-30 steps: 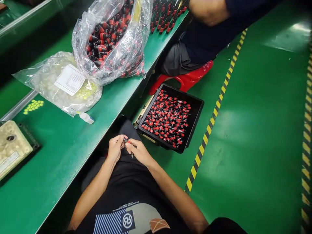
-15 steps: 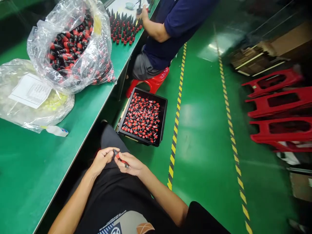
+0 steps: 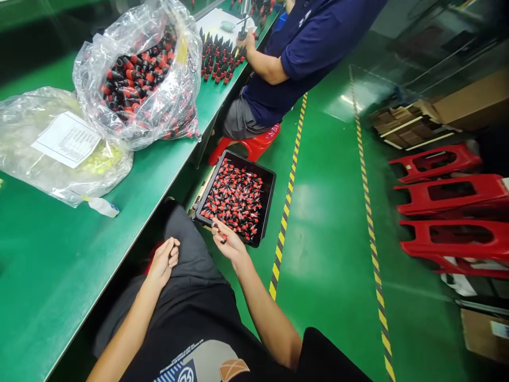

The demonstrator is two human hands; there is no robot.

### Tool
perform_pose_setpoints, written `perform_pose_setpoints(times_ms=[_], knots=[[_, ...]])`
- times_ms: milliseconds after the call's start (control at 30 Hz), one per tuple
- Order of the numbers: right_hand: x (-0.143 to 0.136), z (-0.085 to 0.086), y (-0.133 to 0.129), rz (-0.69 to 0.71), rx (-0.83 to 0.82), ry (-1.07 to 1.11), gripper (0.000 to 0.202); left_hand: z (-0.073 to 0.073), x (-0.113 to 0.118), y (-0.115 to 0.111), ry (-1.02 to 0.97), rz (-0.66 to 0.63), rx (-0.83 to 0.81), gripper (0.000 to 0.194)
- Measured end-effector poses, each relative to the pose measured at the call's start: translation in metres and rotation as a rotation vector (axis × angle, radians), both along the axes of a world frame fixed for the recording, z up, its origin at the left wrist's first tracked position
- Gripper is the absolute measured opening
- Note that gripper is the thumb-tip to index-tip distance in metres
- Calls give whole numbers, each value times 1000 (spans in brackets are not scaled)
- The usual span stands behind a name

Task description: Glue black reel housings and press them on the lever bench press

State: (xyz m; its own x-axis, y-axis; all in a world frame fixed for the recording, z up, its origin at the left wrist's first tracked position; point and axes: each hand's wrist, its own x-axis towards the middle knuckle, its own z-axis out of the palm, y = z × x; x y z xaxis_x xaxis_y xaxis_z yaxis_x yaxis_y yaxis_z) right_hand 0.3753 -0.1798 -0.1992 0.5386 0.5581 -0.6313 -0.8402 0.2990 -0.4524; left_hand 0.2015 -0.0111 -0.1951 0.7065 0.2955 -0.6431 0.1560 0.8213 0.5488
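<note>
My right hand [image 3: 229, 243] is at the near edge of a black bin [image 3: 269, 212], its fingers closed on a small red-and-black pointed plastic part [image 3: 224, 240], which they mostly cover. In the bin lies a heap of similar red-and-black parts [image 3: 233, 196]. Over my thigh is my left hand [image 3: 164, 260], fingers curled and thumb pinched against them; whatever may be in it is hidden.
On the green workbench [image 3: 131, 212] stand a clear bag of red-and-black pieces [image 3: 137, 79], a flat bag with a paper label [image 3: 66, 139] and a white tube [image 3: 103, 207]. A co-worker [image 3: 314, 53] sits beside upright parts [image 3: 218, 58]. Red stools [image 3: 449, 239] lie right.
My hands have come apart. The right has moved forward to the bin's edge with the red-and-black part, while the left has drawn slightly left. The view has shifted a little.
</note>
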Motion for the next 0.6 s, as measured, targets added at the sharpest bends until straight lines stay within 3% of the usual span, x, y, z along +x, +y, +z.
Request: perform_pose_setpoints(times_ms=[133, 300, 433, 600], knots=[[-48, 0, 28, 114, -12, -14, 23, 4, 6, -2, 32, 51, 159, 59], [-89, 10, 58, 316, -149, -335, 54, 9, 10, -5, 64, 106, 306, 55], [-100, 18, 62, 397, -157, -494, 50, 12, 8, -4, 138, 105, 350, 56], [-99, 28, 55, 602, -151, -700, 39, 14, 5, 1, 160, 126, 344, 56]])
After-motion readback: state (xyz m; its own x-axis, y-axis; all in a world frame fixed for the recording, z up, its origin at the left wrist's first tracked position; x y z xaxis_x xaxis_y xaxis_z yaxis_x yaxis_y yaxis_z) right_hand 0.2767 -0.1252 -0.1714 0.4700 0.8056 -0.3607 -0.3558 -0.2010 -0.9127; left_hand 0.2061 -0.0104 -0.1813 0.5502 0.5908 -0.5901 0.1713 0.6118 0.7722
